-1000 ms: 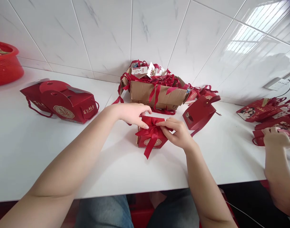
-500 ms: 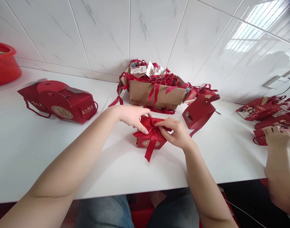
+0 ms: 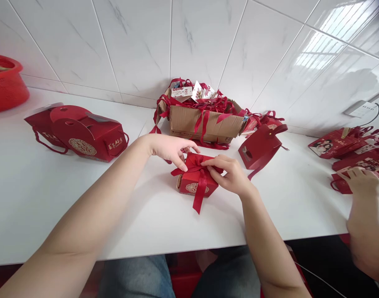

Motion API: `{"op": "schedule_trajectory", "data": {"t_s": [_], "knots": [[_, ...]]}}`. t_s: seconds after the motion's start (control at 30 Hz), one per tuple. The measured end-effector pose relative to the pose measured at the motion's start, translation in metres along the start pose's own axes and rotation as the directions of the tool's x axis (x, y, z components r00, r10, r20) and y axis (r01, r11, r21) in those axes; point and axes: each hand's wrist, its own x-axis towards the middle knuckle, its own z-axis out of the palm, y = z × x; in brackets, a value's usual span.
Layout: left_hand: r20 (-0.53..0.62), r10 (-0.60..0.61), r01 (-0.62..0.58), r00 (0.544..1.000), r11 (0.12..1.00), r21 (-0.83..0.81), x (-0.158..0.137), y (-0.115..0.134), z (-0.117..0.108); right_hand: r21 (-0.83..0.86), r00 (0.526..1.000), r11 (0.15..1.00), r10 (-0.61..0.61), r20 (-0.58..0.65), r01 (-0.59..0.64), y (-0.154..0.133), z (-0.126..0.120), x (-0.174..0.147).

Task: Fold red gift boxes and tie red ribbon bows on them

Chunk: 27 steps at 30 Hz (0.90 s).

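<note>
On the white table in front of me stands a small red gift box with a round gold emblem on its front. A red ribbon crosses its top in a knot, and one tail hangs down the front. With thumb and fingers together, my right hand pinches the ribbon beside the knot. My left hand arches over the box's left top edge, its fingers apart and its thumb by the ribbon's left end. Part of the box's top is hidden by my hands.
Behind the box is a cardboard carton heaped with red ribbons and tags. Red handled boxes stand left, another red box right. A red basket is far left. At right, another person's hand touches red bags.
My left hand has shifted slightly left and opened away from the ribbon. The ribbon's front tail has swung a little to the right. My right hand stays at the knot.
</note>
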Motion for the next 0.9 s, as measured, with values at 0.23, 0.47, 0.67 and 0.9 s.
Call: {"op": "schedule_trajectory", "data": {"t_s": [0.23,0.47,0.67,0.9], "knots": [[-0.076,-0.04,0.035,0.996,0.997,-0.064,-0.007,-0.001,-0.002,0.012,1.0,1.0,0.009,0.003,-0.009,0.0,0.0,0.0],[-0.216,-0.025,0.05,0.976,0.993,0.111,-0.013,-0.005,-0.005,-0.004,0.999,0.999,-0.043,0.029,0.043,0.0,-0.001,0.001],[-0.384,0.131,-0.084,0.914,0.987,0.135,-0.011,0.007,0.007,-0.007,0.999,1.0,-0.028,0.024,0.028,0.0,-0.002,0.0],[-0.429,0.199,-0.078,0.881,0.956,0.283,-0.002,0.019,0.029,0.022,0.999,0.998,0.051,0.012,-0.051,0.001,-0.001,-0.001]]}}
